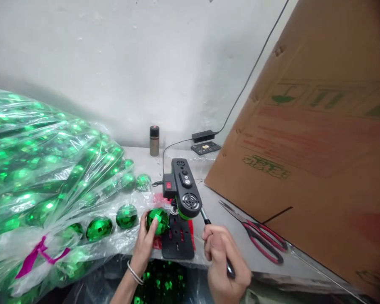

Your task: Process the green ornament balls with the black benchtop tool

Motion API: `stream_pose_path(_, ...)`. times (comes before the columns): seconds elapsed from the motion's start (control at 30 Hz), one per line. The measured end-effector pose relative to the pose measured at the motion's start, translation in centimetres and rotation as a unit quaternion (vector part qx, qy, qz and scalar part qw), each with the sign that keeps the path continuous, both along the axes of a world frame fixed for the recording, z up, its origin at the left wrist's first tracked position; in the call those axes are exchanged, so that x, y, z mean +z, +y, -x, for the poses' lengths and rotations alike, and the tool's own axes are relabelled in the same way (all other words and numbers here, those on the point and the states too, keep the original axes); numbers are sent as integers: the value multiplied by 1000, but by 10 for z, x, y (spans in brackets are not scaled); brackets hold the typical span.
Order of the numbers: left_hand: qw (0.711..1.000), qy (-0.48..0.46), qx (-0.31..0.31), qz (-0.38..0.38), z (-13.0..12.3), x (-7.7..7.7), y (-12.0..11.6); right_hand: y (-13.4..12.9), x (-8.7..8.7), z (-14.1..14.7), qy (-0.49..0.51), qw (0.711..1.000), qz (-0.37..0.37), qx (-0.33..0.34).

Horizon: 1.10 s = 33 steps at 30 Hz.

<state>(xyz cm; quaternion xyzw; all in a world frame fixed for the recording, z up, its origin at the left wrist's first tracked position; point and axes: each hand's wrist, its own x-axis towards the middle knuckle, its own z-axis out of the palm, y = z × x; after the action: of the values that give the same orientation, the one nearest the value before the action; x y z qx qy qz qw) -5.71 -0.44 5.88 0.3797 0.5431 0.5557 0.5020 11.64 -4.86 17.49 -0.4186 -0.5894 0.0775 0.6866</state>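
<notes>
White wall (114,63) backs a pale table (221,236); the clock is centred on the green ball (157,221) in the left hand (145,242), with twelve toward the wall. That hand, a pale bracelet (134,272) at its wrist, curls partway, fingers and thumb around the ball. Round and mirror-bright, its flat facets run from vivid to nearly black green. It sits at the left edge of the machine's base plate (177,247); whether it touches the metal there I cannot tell.

At four o'clock the right hand (223,264) is closed in a fist around the lever (205,215). Between one and two stands the machine (186,190), black with green edges, two round grilles and a red switch (169,185); no lettering on it can be read. A red sheet (191,232) shows beneath.

Similar balls (126,215) lie from nine to eleven, beside a clear bag (50,169) full of more, knotted with a purple tie (39,255). Red-and-black scissors (247,223) lie at three, a dark-capped bottle (154,143) stands at twelve, an adapter (203,135) lies at one. A brown carton (291,160) leans at two, its green and red print too blurred to read.
</notes>
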Motion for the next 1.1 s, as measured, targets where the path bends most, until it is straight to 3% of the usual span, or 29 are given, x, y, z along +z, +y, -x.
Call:
stream_pose_path(0.2,987,150,-15,-60,-20,-17,-3,-1,1,-1,-20,1000,-6,8)
stream_pose_path(0.37,959,245,-18,-139,-33,-33,-10,-2,2,0,-23,1000,-10,8)
stream_pose_path(0.53,933,316,-18,-171,-39,-43,-15,-2,2,1,-25,1000,-14,5)
stream_pose_path(0.8,894,387,-64,-216,-40,-39,-18,0,19,4,17,1000,15,-4)
stream_pose_path(1.1,900,375,-120,-188,-29,-33,-9,3,36,7,25,999,32,-12)
